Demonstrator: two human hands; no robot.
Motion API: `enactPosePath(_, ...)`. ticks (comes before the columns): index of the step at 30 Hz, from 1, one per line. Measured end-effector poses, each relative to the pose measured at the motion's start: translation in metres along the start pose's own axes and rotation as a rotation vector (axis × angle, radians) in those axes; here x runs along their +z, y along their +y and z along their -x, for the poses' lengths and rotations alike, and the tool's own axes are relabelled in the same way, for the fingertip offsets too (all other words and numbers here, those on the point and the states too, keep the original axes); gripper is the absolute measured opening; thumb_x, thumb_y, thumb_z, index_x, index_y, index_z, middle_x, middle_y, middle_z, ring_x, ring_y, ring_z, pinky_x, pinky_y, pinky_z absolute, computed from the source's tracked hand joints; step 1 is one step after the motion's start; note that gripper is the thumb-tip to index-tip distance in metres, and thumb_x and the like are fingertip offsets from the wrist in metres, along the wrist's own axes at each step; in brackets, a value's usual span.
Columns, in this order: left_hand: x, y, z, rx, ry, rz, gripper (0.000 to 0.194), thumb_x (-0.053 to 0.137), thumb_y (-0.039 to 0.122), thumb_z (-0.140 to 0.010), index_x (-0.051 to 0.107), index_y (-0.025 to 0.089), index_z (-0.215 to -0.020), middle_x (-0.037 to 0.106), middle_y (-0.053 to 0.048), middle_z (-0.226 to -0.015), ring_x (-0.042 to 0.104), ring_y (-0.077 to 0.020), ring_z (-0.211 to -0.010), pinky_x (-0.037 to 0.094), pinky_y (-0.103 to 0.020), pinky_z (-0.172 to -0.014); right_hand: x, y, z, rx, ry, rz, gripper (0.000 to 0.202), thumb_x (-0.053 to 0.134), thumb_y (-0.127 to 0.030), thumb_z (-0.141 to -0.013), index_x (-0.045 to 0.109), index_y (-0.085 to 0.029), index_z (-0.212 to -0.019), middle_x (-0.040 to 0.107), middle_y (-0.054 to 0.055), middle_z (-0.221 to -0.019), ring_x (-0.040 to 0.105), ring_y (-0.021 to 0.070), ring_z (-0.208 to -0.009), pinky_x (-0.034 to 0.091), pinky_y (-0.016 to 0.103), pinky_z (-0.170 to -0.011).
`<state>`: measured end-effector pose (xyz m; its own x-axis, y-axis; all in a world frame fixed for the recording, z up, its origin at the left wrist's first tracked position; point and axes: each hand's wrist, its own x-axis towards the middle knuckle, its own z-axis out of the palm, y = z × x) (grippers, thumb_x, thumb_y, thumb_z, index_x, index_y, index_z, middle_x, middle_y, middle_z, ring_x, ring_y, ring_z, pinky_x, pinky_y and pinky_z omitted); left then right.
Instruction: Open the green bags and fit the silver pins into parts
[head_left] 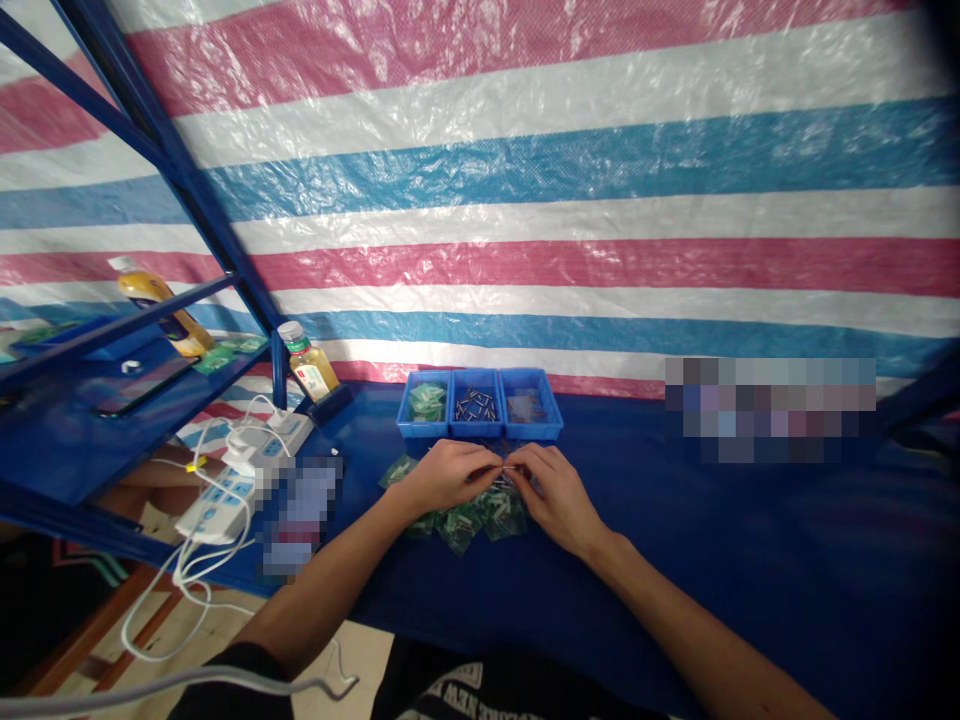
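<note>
My left hand [450, 474] and my right hand [559, 497] meet over the blue table, just in front of three joined blue bins. Their closed fingertips pinch a small thin metal piece [511, 467], too small to make out fully. Below the hands lie several small clear-green plastic packets [459, 525] with metal parts showing inside; the hands partly cover this pile. The left bin [424, 430] holds green packets, the middle bin [476, 428] loose screw-like metal pieces [475, 404], and the right bin [534, 430] flat brownish-grey parts [525, 408].
On the left are a white power strip [247, 480] with tangled cables, a blurred-out phone-like item [300, 515] and a juice bottle [309, 362]. A blue metal frame [202, 230] rises there, with another bottle [165, 310] beyond. Striped plastic sheeting [525, 210] hangs behind the table.
</note>
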<state>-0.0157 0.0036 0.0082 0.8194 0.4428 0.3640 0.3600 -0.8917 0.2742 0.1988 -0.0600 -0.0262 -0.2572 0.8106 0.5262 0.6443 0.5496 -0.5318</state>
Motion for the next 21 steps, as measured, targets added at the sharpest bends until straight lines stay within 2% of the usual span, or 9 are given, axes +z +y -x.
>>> enactPosePath(7,0.0025,-0.002,0.0008,0.022,0.021,-0.008,0.029,0.047,0.029,-0.104,0.072,0.018,-0.097,0.071,-0.007,-0.082,0.065,-0.0149,-0.074,0.049,-0.025,-0.073,-0.0011,-0.0013,0.0,0.005,-0.008,0.006,0.022,0.046,-0.031,-0.107,0.064,-0.024,-0.097,0.068,0.006,-0.094,0.061,0.0227,-0.084,0.045,0.04,-0.082)
enactPosePath(10,0.0032,-0.0025,0.0009,0.02,0.032,0.007,0.028,0.048,0.029,-0.103,0.072,0.018,-0.095,0.07,-0.007,-0.08,0.064,-0.014,-0.072,0.048,-0.024,-0.07,0.0004,-0.0005,0.0009,0.007,-0.012,-0.004,0.018,0.048,-0.031,-0.106,0.063,-0.024,-0.101,0.068,0.005,-0.093,0.06,0.0228,-0.084,0.045,0.04,-0.081)
enactPosePath(13,0.0039,-0.0027,0.0008,0.031,0.053,0.012,0.026,0.049,0.027,-0.101,0.071,0.018,-0.092,0.069,-0.006,-0.078,0.063,-0.0131,-0.07,0.048,-0.023,-0.069,0.0017,0.0003,0.0012,-0.012,-0.02,-0.014,0.014,0.049,-0.029,-0.105,0.062,-0.025,-0.105,0.068,0.005,-0.094,0.06,0.0231,-0.085,0.045,0.039,-0.081)
enactPosePath(21,0.0069,-0.0039,-0.0011,0.111,0.142,-0.013,0.016,0.056,0.02,-0.095,0.068,0.016,-0.085,0.064,-0.001,-0.07,0.058,-0.0098,-0.061,0.045,-0.021,-0.062,0.0026,0.0012,0.001,-0.033,-0.011,-0.012,0.014,0.049,-0.023,-0.105,0.063,-0.024,-0.102,0.068,0.005,-0.094,0.06,0.0224,-0.085,0.045,0.038,-0.08)
